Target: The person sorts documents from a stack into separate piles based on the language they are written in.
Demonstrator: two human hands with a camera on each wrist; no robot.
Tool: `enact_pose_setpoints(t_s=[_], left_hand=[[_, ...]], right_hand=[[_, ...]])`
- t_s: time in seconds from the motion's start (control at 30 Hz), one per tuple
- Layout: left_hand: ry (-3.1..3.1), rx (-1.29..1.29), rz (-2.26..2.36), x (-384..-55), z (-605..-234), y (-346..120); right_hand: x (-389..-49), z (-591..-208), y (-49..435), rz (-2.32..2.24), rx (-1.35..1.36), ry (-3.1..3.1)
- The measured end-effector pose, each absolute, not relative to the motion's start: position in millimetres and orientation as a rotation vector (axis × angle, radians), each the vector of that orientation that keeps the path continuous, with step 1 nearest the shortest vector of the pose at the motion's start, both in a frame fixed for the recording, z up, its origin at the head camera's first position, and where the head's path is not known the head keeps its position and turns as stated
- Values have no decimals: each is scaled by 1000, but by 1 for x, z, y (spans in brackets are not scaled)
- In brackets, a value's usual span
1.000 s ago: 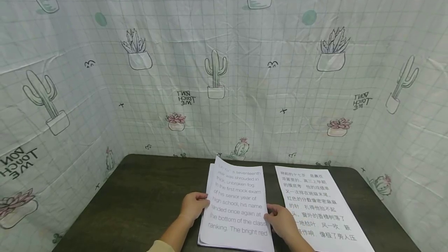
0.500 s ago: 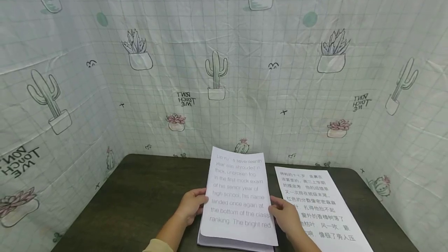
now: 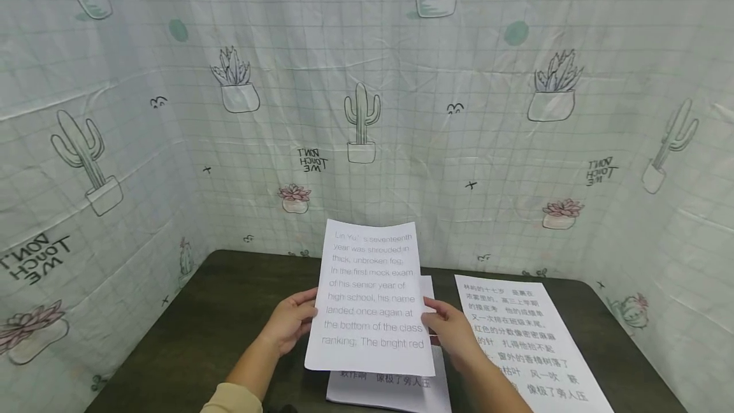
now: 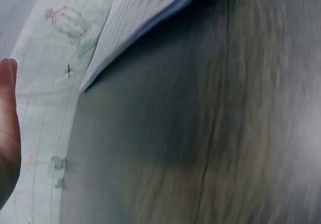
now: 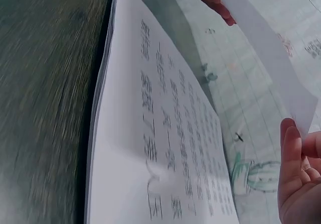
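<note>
A white sheet of paper (image 3: 369,298) printed with large English text is held up off the table, tilted toward the head camera. My left hand (image 3: 289,322) pinches its left edge, and my right hand (image 3: 453,333) pinches the right edge. Beneath it lies a stack of paper (image 3: 390,395) whose top page has Chinese text, mostly covered in the head view. The right wrist view shows that stack (image 5: 155,108) fully below the raised sheet (image 5: 273,53). Only a part of my left hand (image 4: 7,133) enters the left wrist view.
Another sheet with Chinese text (image 3: 522,336) lies on the dark wooden table (image 3: 229,330) to the right, partly behind my right forearm. A cloth curtain (image 3: 401,145) with cactus drawings surrounds the back and sides.
Both hands have lifted the English sheet off the stack, raising it and shifting it left. The Chinese page under it now shows. The sheet on the right has stayed put.
</note>
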State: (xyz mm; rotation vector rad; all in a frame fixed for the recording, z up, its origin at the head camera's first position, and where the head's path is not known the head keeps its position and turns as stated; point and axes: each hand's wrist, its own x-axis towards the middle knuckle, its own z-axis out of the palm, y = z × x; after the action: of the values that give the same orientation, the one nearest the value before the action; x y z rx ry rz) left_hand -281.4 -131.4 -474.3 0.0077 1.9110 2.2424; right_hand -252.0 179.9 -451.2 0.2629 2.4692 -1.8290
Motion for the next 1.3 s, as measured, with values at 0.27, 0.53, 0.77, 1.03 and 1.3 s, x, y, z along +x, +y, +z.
enact_pose_setpoints(t_s=[0.27, 0.53, 0.77, 1.03, 1.3], left_hand=[[2004, -82, 2247, -282, -471, -167], [2123, -193, 2222, -278, -468, -200], [2141, -246, 2198, -276, -471, -224], [2163, -303, 2154, -274, -472, -246], [2214, -341, 2094, -273, -476, -266]], right_hand=[[-260, -452, 144, -1852, 152, 2404], [-263, -454, 112, -1861, 44, 2310], [-265, -455, 92, -1899, -15, 2203], [-266, -459, 69, -1911, -12, 2136], [-267, -466, 49, -1936, -9, 2114]])
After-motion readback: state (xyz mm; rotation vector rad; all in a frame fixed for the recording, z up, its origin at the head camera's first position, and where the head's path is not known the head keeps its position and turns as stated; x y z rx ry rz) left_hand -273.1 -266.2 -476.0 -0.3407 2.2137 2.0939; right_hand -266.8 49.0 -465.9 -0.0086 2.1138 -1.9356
